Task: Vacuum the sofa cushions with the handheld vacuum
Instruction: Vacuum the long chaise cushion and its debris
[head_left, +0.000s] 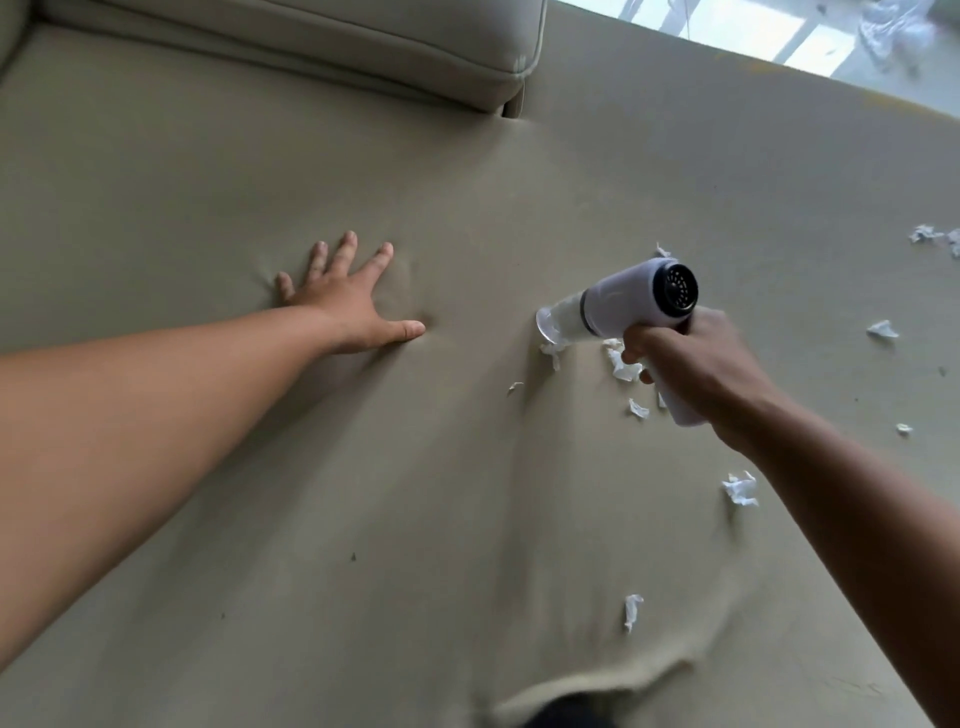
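The white handheld vacuum with clear nozzle and black rear grille (623, 301) sits tilted. Its long axis runs from the grille down-left to the nozzle mouth, which appears to meet the beige fabric seat cushion (415, 467). Torn white paper scraps (623, 366) lie just beside the nozzle, with more to the vacuum's right. Of the hands, the right hand (696, 364) grips the vacuum's handle. The left hand (343, 306), well left of the vacuum, presses flat with its fingers spread wide.

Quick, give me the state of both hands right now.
Left hand: open, fingers spread, pressing flat on the sofa cushion.
Right hand: closed around the handle of the handheld vacuum.
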